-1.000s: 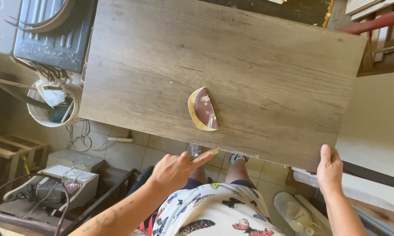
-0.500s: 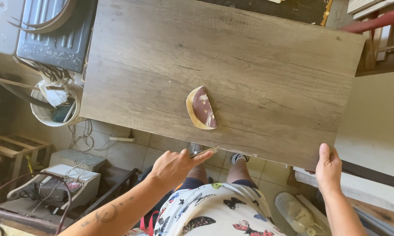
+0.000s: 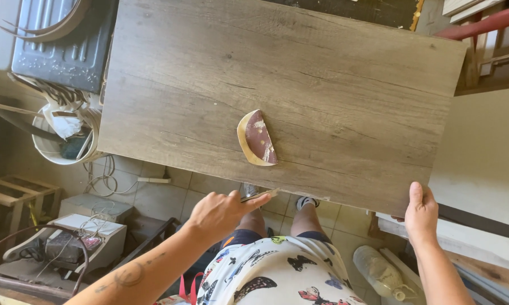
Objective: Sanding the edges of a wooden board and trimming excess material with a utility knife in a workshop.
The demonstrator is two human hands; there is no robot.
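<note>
A wide grey-brown wood-grain board lies flat in front of me. A folded half-disc of sandpaper, red-brown with a yellow backing, rests on it near the front edge. My left hand pinches a thin flat strip and holds it against the board's front edge. My right hand grips the board's front right corner, thumb on top.
A white bucket with rags and tools stands on the tiled floor at left, under a dark ribbed machine. A small white machine with cables sits at lower left. A plastic bottle lies by my feet. Pale boards lie right.
The view has shifted slightly; the board and sandpaper sit a little higher and further left in the frame. My left hand stays at the front edge with the strip. My right hand keeps its grip.
</note>
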